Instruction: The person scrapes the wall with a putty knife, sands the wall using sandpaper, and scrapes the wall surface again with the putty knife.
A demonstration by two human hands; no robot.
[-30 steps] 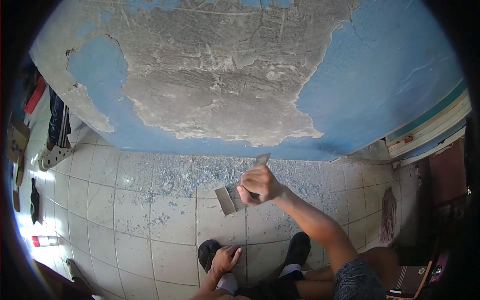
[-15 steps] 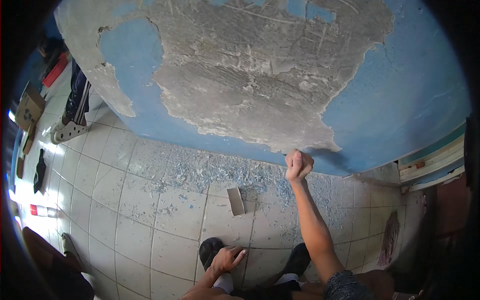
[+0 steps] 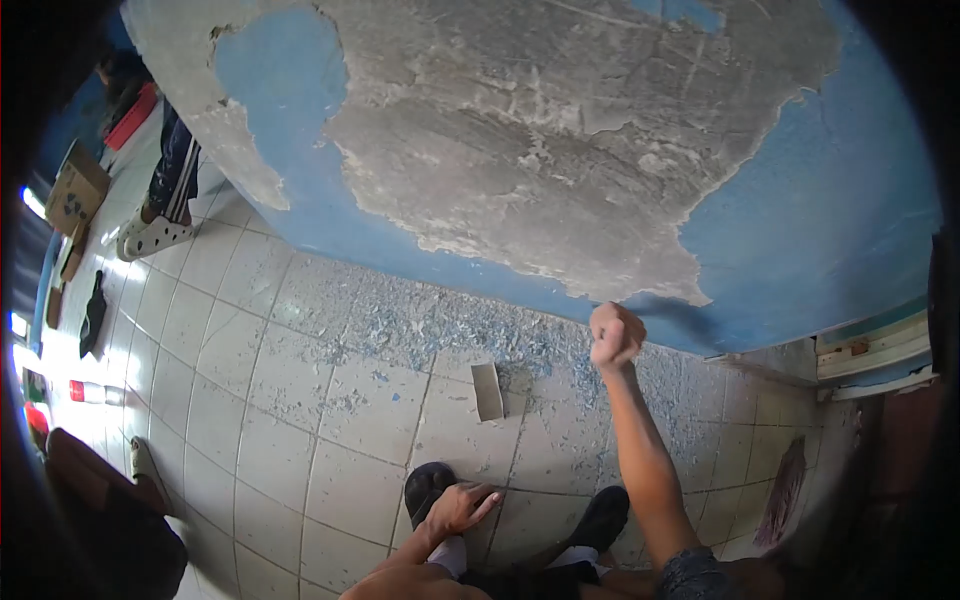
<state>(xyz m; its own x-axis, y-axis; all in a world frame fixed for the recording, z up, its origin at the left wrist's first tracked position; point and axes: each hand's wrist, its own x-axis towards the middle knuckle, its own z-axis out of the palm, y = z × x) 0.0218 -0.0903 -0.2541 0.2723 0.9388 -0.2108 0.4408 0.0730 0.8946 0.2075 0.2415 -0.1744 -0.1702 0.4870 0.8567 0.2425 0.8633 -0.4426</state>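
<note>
My right hand [image 3: 616, 336] is closed in a fist at the lower edge of the wall [image 3: 480, 160], where bare grey plaster meets blue paint. What it grips, if anything, is hidden behind the fingers. My left hand [image 3: 462, 508] hangs low above the floor, near my dark left shoe [image 3: 428, 490], with loosely stretched fingers and nothing in them. Between the hands and the wall, a small grey-beige rectangular piece [image 3: 487, 392] lies on the tiles. Paint flakes [image 3: 450, 325] cover the floor along the foot of the wall.
At the left, another person's leg in a light clog [image 3: 155, 238] stands near the wall's corner. A cardboard box [image 3: 78, 188], a red-capped bottle [image 3: 92, 392] and a dark item [image 3: 93, 315] are farther left. A crumpled cloth [image 3: 783, 490] lies at right.
The view has shifted, so the wall and floor sit differently in it. My right hand stays closed at the wall's lower edge, its fist turned slightly. My left hand is nearly unchanged.
</note>
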